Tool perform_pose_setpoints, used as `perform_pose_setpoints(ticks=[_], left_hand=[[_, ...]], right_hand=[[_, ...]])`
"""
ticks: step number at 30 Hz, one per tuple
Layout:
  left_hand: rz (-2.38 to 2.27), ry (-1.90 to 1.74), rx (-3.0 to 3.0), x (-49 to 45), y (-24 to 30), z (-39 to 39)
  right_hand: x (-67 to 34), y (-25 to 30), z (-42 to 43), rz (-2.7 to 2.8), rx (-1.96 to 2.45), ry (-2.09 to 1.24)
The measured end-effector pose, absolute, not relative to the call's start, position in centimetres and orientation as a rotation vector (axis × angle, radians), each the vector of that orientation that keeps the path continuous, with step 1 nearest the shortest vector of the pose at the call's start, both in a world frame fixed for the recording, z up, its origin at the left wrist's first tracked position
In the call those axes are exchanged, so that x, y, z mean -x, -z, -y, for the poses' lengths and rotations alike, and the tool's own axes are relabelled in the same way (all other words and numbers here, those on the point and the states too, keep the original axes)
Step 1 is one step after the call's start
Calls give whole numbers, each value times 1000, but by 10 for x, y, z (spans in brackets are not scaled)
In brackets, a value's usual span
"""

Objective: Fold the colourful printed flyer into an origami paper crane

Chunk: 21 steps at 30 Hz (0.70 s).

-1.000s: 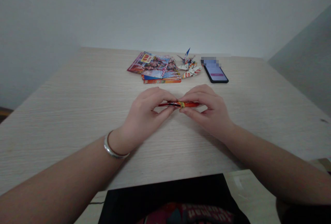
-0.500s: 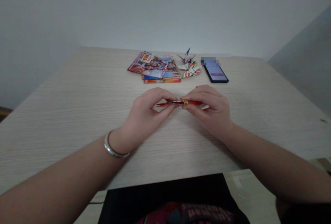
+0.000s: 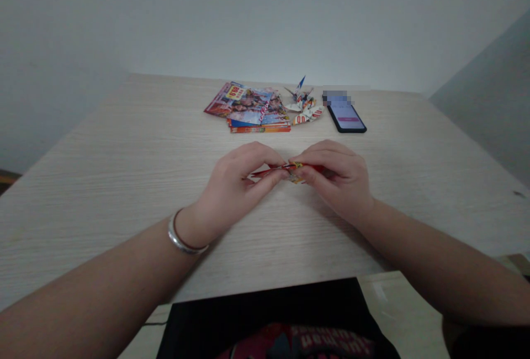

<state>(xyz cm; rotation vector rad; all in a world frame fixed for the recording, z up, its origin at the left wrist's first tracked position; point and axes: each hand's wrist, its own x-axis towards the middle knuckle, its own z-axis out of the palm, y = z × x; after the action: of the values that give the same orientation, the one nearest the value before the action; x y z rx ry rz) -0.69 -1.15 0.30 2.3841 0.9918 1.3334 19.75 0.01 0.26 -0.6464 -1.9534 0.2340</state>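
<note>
A folded piece of red printed paper (image 3: 285, 169) is held just above the light wooden table (image 3: 124, 165), near its middle. My left hand (image 3: 238, 185), with a silver bracelet on its wrist, pinches the paper's left end between thumb and fingers. From the other side my right hand (image 3: 337, 179) pinches the right end, fingers curled over it. The two hands nearly touch at the fingertips. Most of the paper is hidden by my fingers.
At the table's far side lie a stack of colourful printed sheets (image 3: 250, 107), folded paper cranes (image 3: 304, 106) and a black phone (image 3: 346, 117) with a lit screen. A pale wall stands behind. The table's near edge and a dark garment (image 3: 269, 320) are below.
Both hands have stayed in place while the fingers worked the paper. The right end of the paper has tilted and a fold now shows lower under my right fingers.
</note>
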Motion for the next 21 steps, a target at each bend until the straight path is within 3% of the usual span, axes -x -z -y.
perform_pose_setpoints(ticks=[21], left_hand=[[-959, -1364, -2407, 7, 1, 8]], right_hand=[[-196, 1, -3, 1922, 628, -276]])
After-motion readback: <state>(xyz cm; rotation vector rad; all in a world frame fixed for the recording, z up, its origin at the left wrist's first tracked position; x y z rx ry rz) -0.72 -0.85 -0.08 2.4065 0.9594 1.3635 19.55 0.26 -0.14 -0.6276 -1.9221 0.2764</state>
